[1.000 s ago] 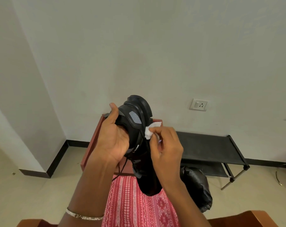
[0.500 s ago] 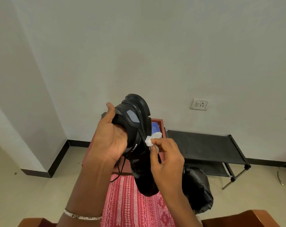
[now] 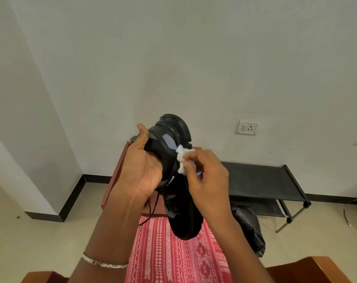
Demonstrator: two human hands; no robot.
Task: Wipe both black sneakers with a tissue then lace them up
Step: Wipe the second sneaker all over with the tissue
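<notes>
Open floor (image 3: 40, 231) to the left, and a black rack (image 3: 261, 180) along the wall. The sneaker (image 3: 169, 139) is up in mid-air, heel high. The left hand (image 3: 145, 170) grips its heel end, and the right hand (image 3: 206, 180) pinches a tissue (image 3: 182, 158) against the side edge.

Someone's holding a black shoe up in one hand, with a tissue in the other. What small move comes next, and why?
Probably a stroke of the tissue down the side of the sneaker toward the toe. The right hand pinches it against the upper beside the grey patch, the left hand grips the heel end, and most of that side runs on below.
</notes>
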